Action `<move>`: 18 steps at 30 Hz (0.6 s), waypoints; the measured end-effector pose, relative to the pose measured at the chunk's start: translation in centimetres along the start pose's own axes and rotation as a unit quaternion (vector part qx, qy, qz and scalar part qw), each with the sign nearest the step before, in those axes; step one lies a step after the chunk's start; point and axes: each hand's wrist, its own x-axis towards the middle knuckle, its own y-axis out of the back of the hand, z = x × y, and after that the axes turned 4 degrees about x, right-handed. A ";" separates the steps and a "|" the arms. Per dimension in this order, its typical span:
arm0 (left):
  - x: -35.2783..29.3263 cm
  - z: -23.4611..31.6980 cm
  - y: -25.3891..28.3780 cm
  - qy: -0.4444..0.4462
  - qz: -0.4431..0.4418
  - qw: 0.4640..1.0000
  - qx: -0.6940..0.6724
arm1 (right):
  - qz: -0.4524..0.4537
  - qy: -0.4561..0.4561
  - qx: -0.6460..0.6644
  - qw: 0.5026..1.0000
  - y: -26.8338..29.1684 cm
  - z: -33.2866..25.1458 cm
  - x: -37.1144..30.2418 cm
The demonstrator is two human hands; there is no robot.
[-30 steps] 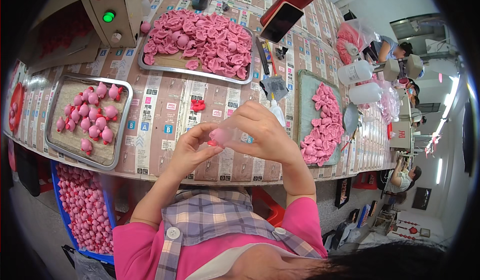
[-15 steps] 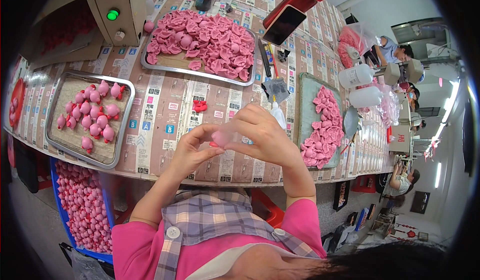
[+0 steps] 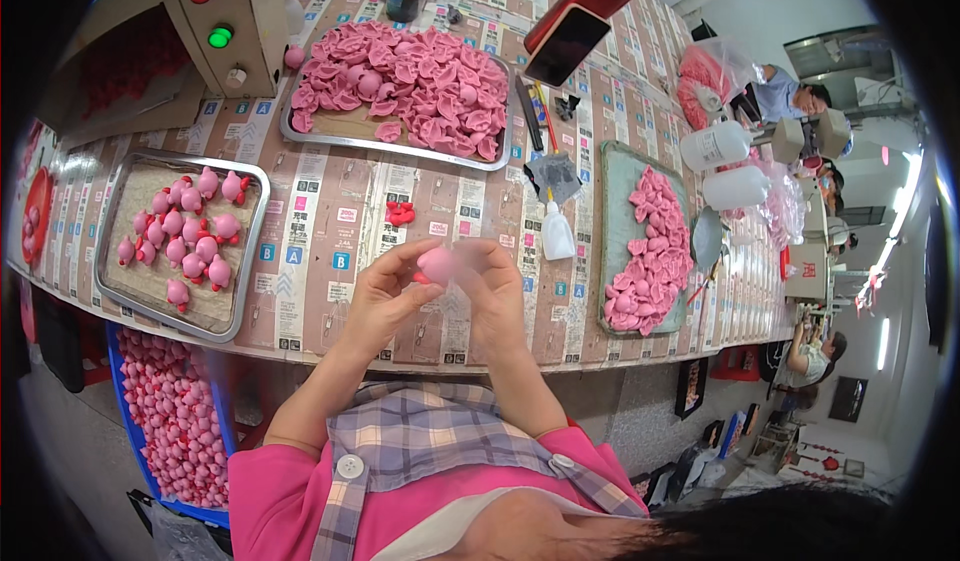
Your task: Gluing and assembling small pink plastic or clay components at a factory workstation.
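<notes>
My left hand pinches a small round pink toy figure with a red piece at its lower left, above the table near its front edge. Against the figure's right side, my right hand closes thumb and fingers; their tips are blurred. A few small red pieces lie on the table just beyond my hands. To their right rests a white squeeze bottle with a narrow nozzle, beside a dark grey cloth scrap.
A metal tray at left holds pink figures with red parts; another behind holds pink shell pieces. A green tray stands right. A blue crate of figures sits below left. A machine, phone and white bottles stand farther off.
My right hand has come down and turned, its raised wrist and elbow dropping inward, and the white squeeze bottle now shows fully. The pink figure stays in my left hand.
</notes>
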 end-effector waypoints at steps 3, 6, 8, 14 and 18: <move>0.0 -0.4 0.0 -0.017 0.013 1.000 0.000 | 0.041 0.008 0.077 0.996 -0.8 0.7 -0.3; -0.2 -0.5 0.0 -0.038 0.028 0.999 0.009 | 0.036 -0.005 0.090 0.995 -0.8 0.8 -0.2; -0.3 -0.4 0.1 -0.034 0.005 0.999 -0.026 | 0.021 -0.005 0.102 0.995 -1.0 0.5 -0.4; -0.1 -1.4 0.6 -0.024 0.004 0.995 -0.099 | 0.011 -0.003 0.091 0.996 -0.8 0.6 -0.7; -0.2 -2.2 1.4 -0.023 -0.008 0.988 -0.153 | -0.017 -0.002 0.088 0.996 -0.8 0.4 -0.8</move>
